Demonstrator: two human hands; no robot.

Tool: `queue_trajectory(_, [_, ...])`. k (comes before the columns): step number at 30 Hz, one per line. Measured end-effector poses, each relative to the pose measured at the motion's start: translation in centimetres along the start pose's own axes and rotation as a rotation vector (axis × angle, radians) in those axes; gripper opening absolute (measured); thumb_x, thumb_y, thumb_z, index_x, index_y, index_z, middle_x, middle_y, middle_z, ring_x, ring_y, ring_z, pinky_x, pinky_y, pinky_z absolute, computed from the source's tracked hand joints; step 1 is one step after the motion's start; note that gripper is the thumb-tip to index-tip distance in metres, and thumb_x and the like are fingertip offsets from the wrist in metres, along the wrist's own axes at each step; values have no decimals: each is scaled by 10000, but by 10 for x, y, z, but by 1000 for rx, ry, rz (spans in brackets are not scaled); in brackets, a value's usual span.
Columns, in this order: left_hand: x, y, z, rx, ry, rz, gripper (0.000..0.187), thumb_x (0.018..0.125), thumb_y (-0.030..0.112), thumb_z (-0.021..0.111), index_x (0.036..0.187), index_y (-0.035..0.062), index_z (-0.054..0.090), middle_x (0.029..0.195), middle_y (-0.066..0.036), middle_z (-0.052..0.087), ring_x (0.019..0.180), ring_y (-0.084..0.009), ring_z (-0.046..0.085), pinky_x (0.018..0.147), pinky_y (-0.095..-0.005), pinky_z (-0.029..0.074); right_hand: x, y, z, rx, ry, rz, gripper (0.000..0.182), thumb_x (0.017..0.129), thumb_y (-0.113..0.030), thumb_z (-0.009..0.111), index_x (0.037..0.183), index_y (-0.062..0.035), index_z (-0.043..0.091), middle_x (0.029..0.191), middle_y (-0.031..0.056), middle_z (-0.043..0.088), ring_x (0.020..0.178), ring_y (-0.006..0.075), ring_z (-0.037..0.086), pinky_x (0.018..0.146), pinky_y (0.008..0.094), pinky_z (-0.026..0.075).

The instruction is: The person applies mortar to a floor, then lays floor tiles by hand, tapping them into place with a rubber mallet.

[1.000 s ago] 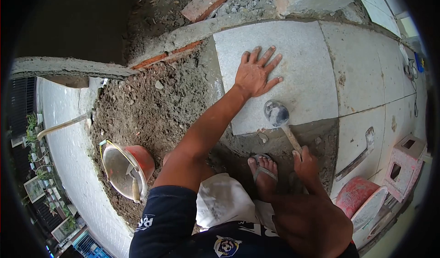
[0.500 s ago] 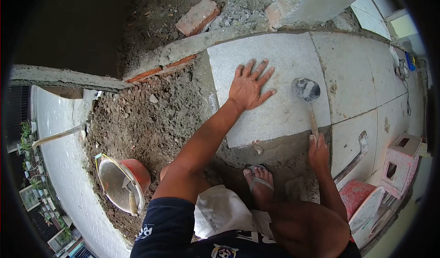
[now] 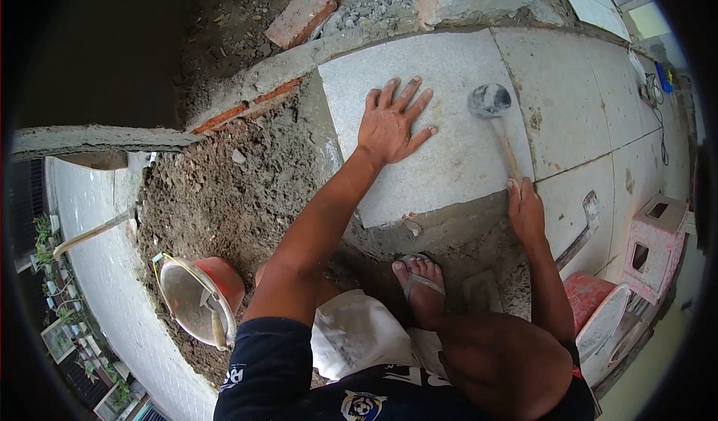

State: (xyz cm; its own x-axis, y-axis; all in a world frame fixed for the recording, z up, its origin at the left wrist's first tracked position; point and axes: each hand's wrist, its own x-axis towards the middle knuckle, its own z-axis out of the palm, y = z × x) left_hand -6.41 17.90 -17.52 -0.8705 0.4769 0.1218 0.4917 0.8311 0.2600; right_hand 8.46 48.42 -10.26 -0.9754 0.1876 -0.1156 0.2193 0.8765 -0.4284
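Bare brown soil [image 3: 224, 189] lies left of a paved grey floor. The left hand [image 3: 389, 126] presses flat, fingers spread, on the square grey stone slab [image 3: 441, 159] bedded on wet mortar; the right hand [image 3: 526, 211] grips a wooden-handled rubber mallet [image 3: 490, 101], head over the slab. Neighbouring slabs look laid; the soil remains unpaved.

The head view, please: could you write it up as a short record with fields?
left hand: flat, fingers spread, on the stone slab
right hand: shut on the mallet handle
mallet head: over the slab near its right edge
ground left of slab: loose soil
bucket: orange, on the soil, tool inside
foot: in a sandal, below the slab
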Motion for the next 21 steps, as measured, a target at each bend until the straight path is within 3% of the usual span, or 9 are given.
queue_trajectory(5, [0,2,0,-15,12,19,751,1000,694,374,1612,260,378,1692,-46,306,1527,-358,282,1219,-550,200,9,2,-4,-81,-79,78,383,1072,-368,513,1011,9,554,829,316,656,844,555,620,724,586,471])
queue_trajectory(9, [1,5,-5,19,65,32,715,993,624,491,1584,225,439,1659,-79,374,1478,-392,333,1180,-548,242,1,0,-10,39,-20,57,372,1064,-365,531,1007,1,561,784,307,653,797,540,634,683,586,480])
queue_trajectory(16, [7,9,-10,-6,75,56,710,975,577,550,1581,222,448,1652,-89,389,1471,-402,349,1180,-554,235,0,-3,-8,-4,-2,74,375,1051,-371,557,946,-11,548,725,268,657,704,502,650,629,565,512])
queue_trajectory(21, [5,13,-12,17,75,43,717,969,567,564,1584,220,443,1655,-91,384,1481,-400,338,1190,-553,219,-3,2,-6,-36,47,-36,361,1053,-366,554,941,-24,548,699,246,662,665,462,667,600,535,534])
